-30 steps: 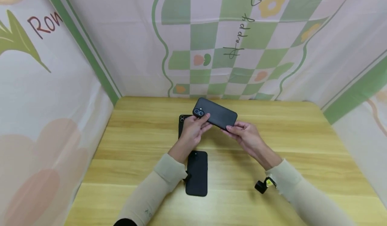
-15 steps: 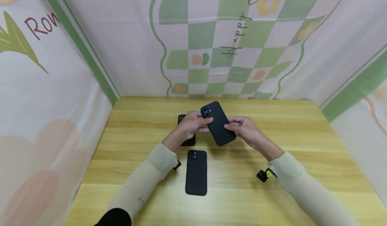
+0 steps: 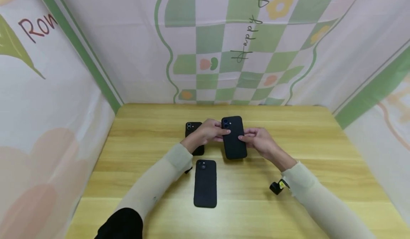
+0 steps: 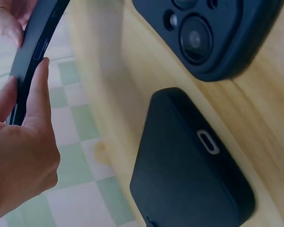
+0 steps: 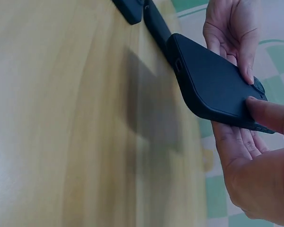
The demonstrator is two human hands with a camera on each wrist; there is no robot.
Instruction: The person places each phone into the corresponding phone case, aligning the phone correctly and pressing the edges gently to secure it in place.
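Observation:
A black phone in a dark case (image 3: 235, 144) is held above the table between both hands, its back with two camera lenses facing up. The left hand (image 3: 211, 129) pinches its left edge near the lenses, thumb on the back. From the right side, the right hand (image 3: 261, 141) pinches the opposite edge, thumb on top and fingers underneath. The right wrist view shows the held phone (image 5: 213, 80) tilted, its port end towards the camera. Beneath the left forearm lies a second black phone (image 3: 199, 150), partly covered. A third black phone (image 3: 205, 185) lies nearer the front.
The wooden table (image 3: 288, 132) ends at the back against a wall cloth (image 3: 153, 86) with green checks. In the left wrist view the two lying phones, one with a large lens (image 4: 196, 40) and one with a port (image 4: 208, 142), sit close together.
The held phone has turned from lying sideways to nearly upright, camera end away, and come down slightly towards the table. The left hand has shifted with it, uncovering more of the second phone.

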